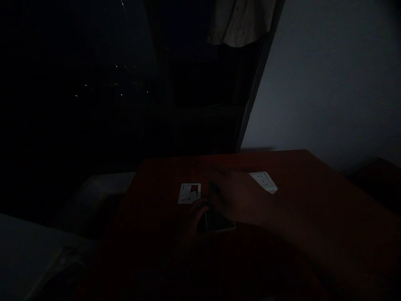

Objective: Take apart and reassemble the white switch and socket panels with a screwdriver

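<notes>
The picture is very dark. Low in the middle, a dark square piece with a thin pale rim [219, 221] rests at the tabletop, partly covered by my hands. My left hand [191, 219] curls its fingers around the left edge of this piece. My right hand [239, 194] reaches over from the right, fingers bent down at the piece's far side. A small dark shape shows by the right fingertips, too dim to name. Just beyond my left fingers lies a white switch-plate frame [179, 196] with loose pale pieces inside it. Behind my right wrist is a white wall socket plate [265, 182].
The reddish-brown wooden table [300, 179] ends at a far edge near a dark window [200, 83]. A pale cloth curtain [244, 21] hangs above. A grey wall [332, 83] stands to the right. Pale surfaces at the lower left are hard to make out.
</notes>
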The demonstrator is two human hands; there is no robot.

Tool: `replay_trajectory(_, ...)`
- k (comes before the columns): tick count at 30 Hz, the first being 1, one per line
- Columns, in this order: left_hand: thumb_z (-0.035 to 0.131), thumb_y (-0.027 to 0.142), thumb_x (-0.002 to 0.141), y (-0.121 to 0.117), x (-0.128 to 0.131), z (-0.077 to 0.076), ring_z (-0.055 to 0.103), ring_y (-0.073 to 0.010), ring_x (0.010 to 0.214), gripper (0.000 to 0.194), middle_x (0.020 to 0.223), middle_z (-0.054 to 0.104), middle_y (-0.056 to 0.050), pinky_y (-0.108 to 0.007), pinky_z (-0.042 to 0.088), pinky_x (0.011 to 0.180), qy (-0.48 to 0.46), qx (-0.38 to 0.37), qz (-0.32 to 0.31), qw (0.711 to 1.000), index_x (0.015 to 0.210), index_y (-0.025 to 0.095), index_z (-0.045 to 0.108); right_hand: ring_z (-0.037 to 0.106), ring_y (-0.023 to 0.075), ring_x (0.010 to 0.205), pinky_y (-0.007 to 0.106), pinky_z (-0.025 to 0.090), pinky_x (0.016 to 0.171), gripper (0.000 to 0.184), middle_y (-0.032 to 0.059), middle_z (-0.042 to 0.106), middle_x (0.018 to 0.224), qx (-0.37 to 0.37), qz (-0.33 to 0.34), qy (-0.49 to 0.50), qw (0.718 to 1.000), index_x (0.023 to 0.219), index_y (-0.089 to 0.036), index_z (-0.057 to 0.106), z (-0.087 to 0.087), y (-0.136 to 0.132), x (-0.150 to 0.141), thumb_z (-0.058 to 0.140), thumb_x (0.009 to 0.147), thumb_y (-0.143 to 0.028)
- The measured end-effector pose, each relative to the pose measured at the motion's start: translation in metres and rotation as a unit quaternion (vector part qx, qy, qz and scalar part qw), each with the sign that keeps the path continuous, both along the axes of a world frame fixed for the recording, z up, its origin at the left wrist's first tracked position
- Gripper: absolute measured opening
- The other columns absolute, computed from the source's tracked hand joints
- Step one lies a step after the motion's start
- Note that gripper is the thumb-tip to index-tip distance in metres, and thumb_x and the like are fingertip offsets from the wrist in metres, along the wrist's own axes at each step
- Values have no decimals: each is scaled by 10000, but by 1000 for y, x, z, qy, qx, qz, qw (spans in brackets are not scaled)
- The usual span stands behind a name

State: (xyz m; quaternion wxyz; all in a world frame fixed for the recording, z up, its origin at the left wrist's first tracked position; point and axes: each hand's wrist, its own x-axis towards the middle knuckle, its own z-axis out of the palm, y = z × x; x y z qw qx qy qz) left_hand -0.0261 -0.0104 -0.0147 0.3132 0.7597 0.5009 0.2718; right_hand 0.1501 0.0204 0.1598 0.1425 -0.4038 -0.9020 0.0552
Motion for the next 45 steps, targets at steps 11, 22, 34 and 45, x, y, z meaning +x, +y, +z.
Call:
replay_trajectory(11,751,306,728,0,-1,-7,367,-319,1330,609,1455,377,-80,-503,364,1071,-10,5,9,1000,1278,269,492,629,178,813,267,360,582,319,62,652,1074,-14,12,26,999,1159,-194,520,-1,2,1,505,841,-224)
replay_trajectory(22,747,308,742,0,-1,-4,373,-317,1326,593,1446,384,-97,-488,356,1077,-20,5,2,1000,1275,254,493,636,194,818,283,396,619,418,106,662,1063,-19,-36,40,998,1258,-150,451,-10,2,0,484,846,-208)
replay_trajectory(34,737,294,747,1,-2,-7,376,-306,1328,582,1446,395,-91,-479,369,1072,-14,10,-4,1000,1273,246,491,640,214,794,299,397,600,370,94,675,1005,19,-53,50,997,1205,-154,472,-17,3,0,494,874,-318)
replay_trajectory(45,741,328,735,1,1,-2,390,-319,1311,556,1435,396,-103,-503,366,1066,-29,-2,6,1000,1235,242,514,638,248,876,325,435,626,434,118,643,1120,22,-38,48,998,1289,-161,450,-20,6,1,474,899,-352)
